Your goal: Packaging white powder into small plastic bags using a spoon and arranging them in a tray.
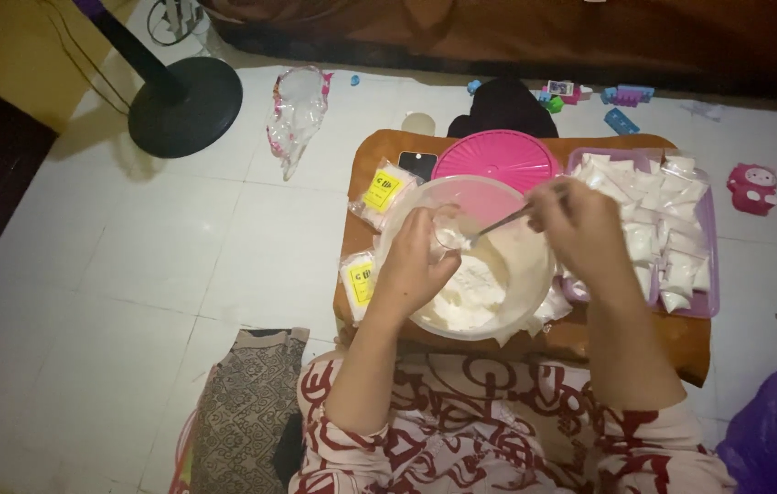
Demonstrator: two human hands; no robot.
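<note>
I see my left hand [416,261] pinched around a small clear bag [450,230], held open over the bowl [535,274]. My right hand [580,224] is closed around a metal spoon [498,224], its tip at the bag's mouth. The bowl is translucent and round, holding white powder [466,297], and sits at the middle of a low brown table [681,338]. Two clear packets with yellow labels [382,190] lie left of the bowl, one far, one near. A round pink lid [496,157] lies just beyond the bowl. Right of the bowl, a purple tray [710,256] holds many small filled white bags [658,215]. A crumpled clear bag [295,114] lies on the white floor, far left.
</note>
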